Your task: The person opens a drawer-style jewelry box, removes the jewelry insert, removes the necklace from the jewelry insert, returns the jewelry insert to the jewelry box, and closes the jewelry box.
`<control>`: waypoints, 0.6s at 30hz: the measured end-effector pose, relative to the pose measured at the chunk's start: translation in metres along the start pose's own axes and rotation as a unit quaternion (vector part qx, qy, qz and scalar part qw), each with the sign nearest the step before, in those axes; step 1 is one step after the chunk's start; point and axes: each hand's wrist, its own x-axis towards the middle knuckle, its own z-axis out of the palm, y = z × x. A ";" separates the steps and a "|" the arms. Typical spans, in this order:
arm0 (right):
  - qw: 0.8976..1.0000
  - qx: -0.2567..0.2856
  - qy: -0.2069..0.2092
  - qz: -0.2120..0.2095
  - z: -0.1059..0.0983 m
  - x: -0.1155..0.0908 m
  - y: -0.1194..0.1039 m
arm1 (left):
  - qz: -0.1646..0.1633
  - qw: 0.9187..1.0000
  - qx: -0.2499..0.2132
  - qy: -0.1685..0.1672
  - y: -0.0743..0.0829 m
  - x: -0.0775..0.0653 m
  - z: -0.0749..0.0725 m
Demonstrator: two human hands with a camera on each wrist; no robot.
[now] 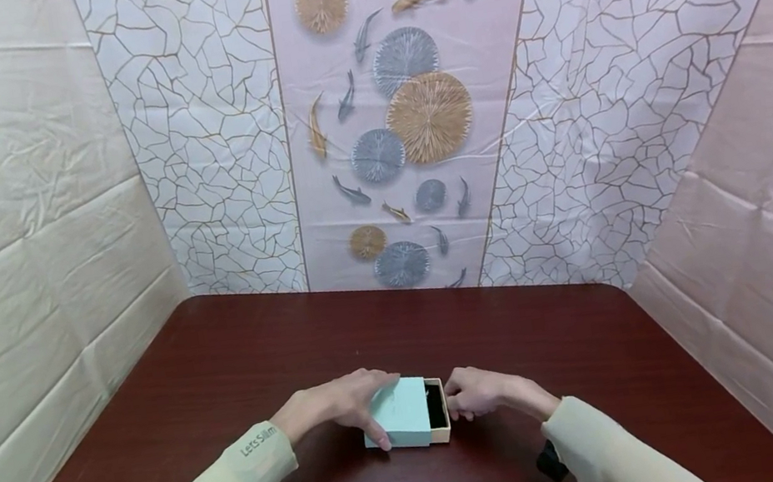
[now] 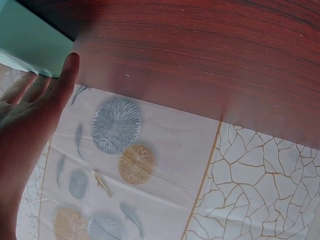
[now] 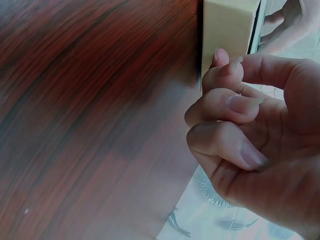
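A small light-blue drawer-style gift box (image 1: 406, 413) lies on the table in the head view, its cream inner drawer (image 1: 441, 436) slid partly out to the right. Black lining (image 1: 435, 408) shows inside the drawer. My left hand (image 1: 343, 399) holds the blue sleeve, thumb on the near side and fingers along the far side; the left wrist view shows those fingers against the blue wall (image 2: 37, 42). With curled fingers, my right hand (image 1: 477, 392) pinches at the drawer's outer end (image 3: 227, 30), thumb and forefinger tips together. Whatever lies between those tips is hidden.
The dark red-brown wooden table (image 1: 281, 342) reaches back to a patterned cloth wall (image 1: 217, 175). Plain pale cloth hangs along the left (image 1: 17, 207) and right (image 1: 760, 156) sides. A black device (image 1: 551, 462) sits at the right wrist, under the cuff.
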 end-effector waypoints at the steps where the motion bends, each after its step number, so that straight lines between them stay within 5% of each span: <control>1: 1.000 -0.001 0.001 0.001 0.000 -0.001 0.001 | 0.000 1.000 -0.001 0.000 0.000 0.000 0.000; 18: 1.000 -0.006 0.008 0.001 -0.007 -0.013 0.013 | -0.002 1.000 -0.009 -0.003 -0.001 0.001 0.002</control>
